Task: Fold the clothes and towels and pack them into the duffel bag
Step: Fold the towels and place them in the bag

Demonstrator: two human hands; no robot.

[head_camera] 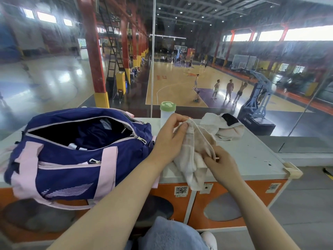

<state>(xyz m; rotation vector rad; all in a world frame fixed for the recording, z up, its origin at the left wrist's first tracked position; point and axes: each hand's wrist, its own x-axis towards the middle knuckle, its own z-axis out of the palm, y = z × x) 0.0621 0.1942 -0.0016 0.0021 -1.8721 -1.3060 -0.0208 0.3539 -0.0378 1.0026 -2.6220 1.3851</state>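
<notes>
Partway through, I judge: the duffel bag (pixel 77 152) lies unzipped at the tabletop's (pixel 252 156) left end with dark items already inside. Both grips pinch a beige towel (pixel 194 156) near the front edge, left hand (pixel 171 139) high, right hand (pixel 223 168) low, still unfolded. More crumpled cloth (pixel 223 127) waits along the far edge.

Left hand (pixel 170 136): raised at 12 o'clock, fingers curled, pinching cloth. Right hand (pixel 220 167): lower, at 4 o'clock of the left, fingers curled, gripping cloth. Forearms bare, converging.
</notes>
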